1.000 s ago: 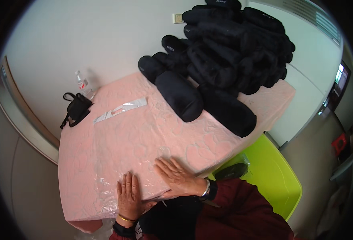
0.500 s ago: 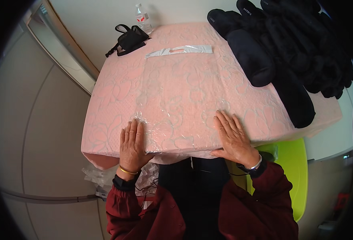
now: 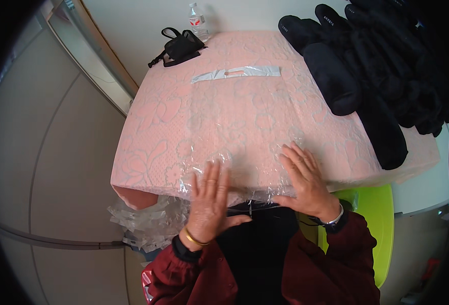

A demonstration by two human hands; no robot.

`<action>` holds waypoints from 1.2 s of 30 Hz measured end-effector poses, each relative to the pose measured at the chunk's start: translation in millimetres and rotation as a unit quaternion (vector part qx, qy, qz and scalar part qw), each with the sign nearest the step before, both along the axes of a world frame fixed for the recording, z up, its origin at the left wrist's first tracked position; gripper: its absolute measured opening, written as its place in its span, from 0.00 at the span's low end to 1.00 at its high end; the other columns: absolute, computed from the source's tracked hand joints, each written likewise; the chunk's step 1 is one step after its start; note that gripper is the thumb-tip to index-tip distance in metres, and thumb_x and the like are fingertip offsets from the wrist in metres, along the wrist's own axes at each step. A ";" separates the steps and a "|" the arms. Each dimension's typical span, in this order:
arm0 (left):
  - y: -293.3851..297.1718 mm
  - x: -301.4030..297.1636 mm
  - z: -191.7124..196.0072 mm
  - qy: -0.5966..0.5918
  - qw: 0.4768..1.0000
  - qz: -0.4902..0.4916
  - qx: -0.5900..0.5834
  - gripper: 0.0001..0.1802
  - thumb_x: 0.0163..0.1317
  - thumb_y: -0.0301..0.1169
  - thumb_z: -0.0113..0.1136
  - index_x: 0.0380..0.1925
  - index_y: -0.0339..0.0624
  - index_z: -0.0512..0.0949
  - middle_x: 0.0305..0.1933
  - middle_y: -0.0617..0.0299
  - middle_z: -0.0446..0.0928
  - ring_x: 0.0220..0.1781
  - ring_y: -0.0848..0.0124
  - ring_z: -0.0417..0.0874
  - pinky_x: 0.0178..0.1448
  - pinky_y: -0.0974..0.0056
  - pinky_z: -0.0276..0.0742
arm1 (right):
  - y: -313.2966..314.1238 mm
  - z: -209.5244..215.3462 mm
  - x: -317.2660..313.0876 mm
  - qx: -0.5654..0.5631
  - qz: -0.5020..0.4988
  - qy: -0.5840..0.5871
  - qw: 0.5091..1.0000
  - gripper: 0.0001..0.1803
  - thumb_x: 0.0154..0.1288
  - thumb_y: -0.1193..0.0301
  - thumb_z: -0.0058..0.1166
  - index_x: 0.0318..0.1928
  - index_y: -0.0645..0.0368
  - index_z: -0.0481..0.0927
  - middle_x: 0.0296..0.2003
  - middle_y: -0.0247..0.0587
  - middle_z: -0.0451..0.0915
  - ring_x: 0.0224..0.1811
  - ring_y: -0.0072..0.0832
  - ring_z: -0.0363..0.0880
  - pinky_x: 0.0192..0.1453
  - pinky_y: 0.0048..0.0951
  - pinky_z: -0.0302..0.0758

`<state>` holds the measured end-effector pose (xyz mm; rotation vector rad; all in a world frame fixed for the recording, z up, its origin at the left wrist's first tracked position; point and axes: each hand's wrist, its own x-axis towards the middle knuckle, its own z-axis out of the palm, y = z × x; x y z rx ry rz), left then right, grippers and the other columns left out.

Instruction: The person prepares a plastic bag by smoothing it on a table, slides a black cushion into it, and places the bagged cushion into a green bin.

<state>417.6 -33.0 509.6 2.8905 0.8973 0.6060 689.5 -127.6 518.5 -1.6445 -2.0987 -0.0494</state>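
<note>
A clear plastic bag (image 3: 237, 109) with a white cut-out handle strip lies flat on the pink patterned tablecloth (image 3: 145, 127), its handle end away from me. My left hand (image 3: 210, 201), a gold bangle at the wrist, is over the bag's near end at the table's front edge. Its fingers are stretched out and slightly blurred, the thumb pointing right. At the bag's near right corner is my right hand (image 3: 308, 183), fingers extended and thumb apart. Neither hand grips anything. Whether the left palm touches the plastic I cannot tell. The film is crinkled near both hands.
Several black plush, tube-shaped items (image 3: 336, 76) are piled at the far right. A black strapped pouch (image 3: 181, 48) and a clear water bottle (image 3: 198, 23) stand at the back left. Below the table are a lime-green tub (image 3: 383, 234) and crumpled clear plastic (image 3: 150, 218).
My left hand has moved right and toward me, off the bag's left edge. The right hand stays by the right corner, shifted slightly. The whole view has moved a little.
</note>
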 end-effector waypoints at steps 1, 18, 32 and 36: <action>-3.9 20.8 1.4 -0.010 0.999 -0.034 -0.010 0.70 0.41 0.69 0.70 0.74 0.30 0.56 0.79 0.37 0.54 0.81 0.41 0.53 0.80 0.34 0.44 | 9.2 0.9 -17.2 0.001 0.011 -0.007 1.000 0.56 0.51 0.49 0.72 0.71 0.71 0.62 0.73 0.58 0.60 0.79 0.52 0.54 0.80 0.56 0.50; 90.0 -45.1 -14.5 0.058 0.996 0.059 0.020 0.64 0.56 0.77 0.48 0.71 0.24 0.60 0.77 0.37 0.58 0.79 0.42 0.58 0.80 0.40 0.49 | 13.9 -9.1 13.6 -0.090 -0.072 -0.051 0.992 0.68 0.39 0.49 0.78 0.74 0.73 0.54 0.76 0.61 0.54 0.81 0.50 0.50 0.83 0.50 0.46; 34.4 -80.1 -35.3 0.010 0.996 0.056 0.066 0.55 0.59 0.72 0.53 0.68 0.31 0.66 0.74 0.42 0.65 0.77 0.47 0.63 0.78 0.37 0.50 | -51.9 -18.6 1.9 -0.044 -0.055 -0.053 0.996 0.55 0.53 0.47 0.70 0.70 0.72 0.61 0.74 0.59 0.58 0.79 0.53 0.53 0.81 0.58 0.47; 24.2 -72.6 -19.0 -0.012 0.997 0.048 0.065 0.52 0.61 0.68 0.55 0.68 0.32 0.67 0.73 0.42 0.66 0.78 0.46 0.62 0.78 0.36 0.51 | -40.2 -10.2 8.5 0.004 -0.031 -0.010 0.999 0.46 0.60 0.48 0.65 0.66 0.72 0.68 0.72 0.60 0.61 0.78 0.54 0.56 0.79 0.59 0.51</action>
